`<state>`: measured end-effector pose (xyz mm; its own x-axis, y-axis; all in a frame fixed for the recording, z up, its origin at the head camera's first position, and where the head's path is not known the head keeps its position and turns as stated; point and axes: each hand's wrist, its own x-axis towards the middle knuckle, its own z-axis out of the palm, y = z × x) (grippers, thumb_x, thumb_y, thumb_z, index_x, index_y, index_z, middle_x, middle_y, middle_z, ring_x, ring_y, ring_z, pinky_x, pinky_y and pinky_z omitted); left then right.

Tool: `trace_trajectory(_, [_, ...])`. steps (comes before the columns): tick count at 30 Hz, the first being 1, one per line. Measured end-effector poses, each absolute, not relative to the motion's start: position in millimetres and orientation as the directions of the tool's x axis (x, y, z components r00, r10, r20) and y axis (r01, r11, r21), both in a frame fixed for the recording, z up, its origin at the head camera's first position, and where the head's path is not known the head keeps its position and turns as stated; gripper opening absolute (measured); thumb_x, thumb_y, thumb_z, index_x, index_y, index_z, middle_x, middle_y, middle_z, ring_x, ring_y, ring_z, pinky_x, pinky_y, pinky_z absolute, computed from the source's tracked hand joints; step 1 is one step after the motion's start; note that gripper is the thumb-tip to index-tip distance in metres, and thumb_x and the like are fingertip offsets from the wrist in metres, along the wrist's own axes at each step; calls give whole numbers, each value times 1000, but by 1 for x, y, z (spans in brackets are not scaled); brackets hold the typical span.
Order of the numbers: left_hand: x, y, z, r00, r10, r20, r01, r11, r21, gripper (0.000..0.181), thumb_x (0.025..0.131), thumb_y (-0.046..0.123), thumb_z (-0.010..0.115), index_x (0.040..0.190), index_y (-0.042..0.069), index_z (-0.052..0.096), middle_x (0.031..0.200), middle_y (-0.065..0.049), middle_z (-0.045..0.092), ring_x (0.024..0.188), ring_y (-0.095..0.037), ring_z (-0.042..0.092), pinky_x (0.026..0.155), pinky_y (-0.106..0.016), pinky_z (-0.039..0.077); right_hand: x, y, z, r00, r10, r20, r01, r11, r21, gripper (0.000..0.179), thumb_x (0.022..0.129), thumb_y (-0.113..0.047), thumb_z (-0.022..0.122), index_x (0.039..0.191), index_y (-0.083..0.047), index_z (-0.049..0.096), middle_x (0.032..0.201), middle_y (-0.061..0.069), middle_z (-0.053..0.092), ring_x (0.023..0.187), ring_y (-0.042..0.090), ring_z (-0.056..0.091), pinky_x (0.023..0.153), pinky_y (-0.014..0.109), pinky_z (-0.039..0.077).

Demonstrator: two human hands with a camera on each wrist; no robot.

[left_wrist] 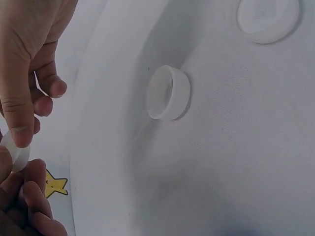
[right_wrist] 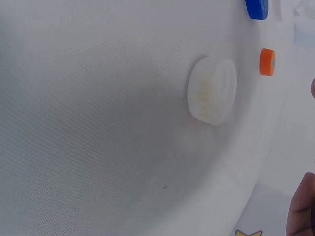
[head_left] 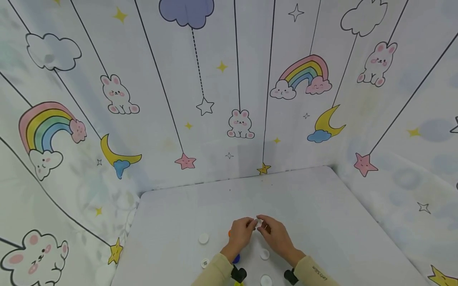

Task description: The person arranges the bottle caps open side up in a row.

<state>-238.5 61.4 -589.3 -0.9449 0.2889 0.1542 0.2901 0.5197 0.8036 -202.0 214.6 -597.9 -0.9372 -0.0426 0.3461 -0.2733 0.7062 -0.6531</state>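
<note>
A small white plastic bottle cap [head_left: 259,223] is held up between both hands, above the white table. My left hand [head_left: 241,233] pinches it from the left, and my right hand [head_left: 276,235] grips it from the other side. The left wrist view catches the same cap [left_wrist: 18,153] at its left edge, with fingertips of both hands on it and part of it covered. Below the hands, a translucent white cap [head_left: 264,254] lies on the table. At the right edge of the right wrist view, only some fingers [right_wrist: 301,206] show.
Left of the hands lie a white cap [head_left: 203,238] and a ringed white cap [head_left: 205,263]. An orange cap [right_wrist: 267,62] and a blue cap [right_wrist: 257,9] sit partly behind my left arm. Nearer me are another white cap [head_left: 266,280] and a yellow piece [head_left: 238,283]. Patterned curtains [head_left: 214,139] surround the table.
</note>
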Motion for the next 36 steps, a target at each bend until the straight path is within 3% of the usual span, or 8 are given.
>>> trace_trajectory(8, [-237, 62, -590, -947, 299, 113, 258, 503, 825, 25, 88, 36, 56, 85, 17, 70, 69, 13, 62, 58, 1, 51, 49, -19, 41, -200, 215, -599, -929, -40, 368, -256, 788, -560, 42, 78, -20, 72, 117, -23, 57, 76, -21, 49, 63, -3, 45, 54, 16, 40])
trace_trajectory(16, [-235, 62, -592, -930, 312, 195, 337, 508, 792, 19, 85, 24, 63, 101, 14, 66, 82, 10, 59, 67, 0, 50, 55, -17, 42, -200, 216, -603, -928, -62, 368, -262, 811, -523, 37, 81, -21, 69, 116, -18, 58, 76, -19, 46, 60, -1, 41, 52, 16, 38])
trace_trajectory(23, [-233, 60, -595, -920, 350, 177, 346, 511, 787, 25, 81, 19, 68, 105, 13, 64, 86, 5, 60, 67, 1, 49, 54, -16, 42, -202, 219, -611, -945, -64, 321, -233, 820, -523, 36, 82, -25, 67, 116, -18, 58, 76, -18, 46, 61, -2, 41, 53, 16, 37])
trace_trajectory(36, [-233, 62, -610, -894, 378, 241, 441, 639, 630, 22, 79, 15, 69, 101, 13, 65, 81, 5, 59, 65, 0, 48, 54, -16, 39, -203, 222, -622, -969, -76, 237, -202, 798, -568, 37, 80, -25, 69, 115, -17, 59, 77, -17, 49, 60, -2, 43, 52, 17, 38])
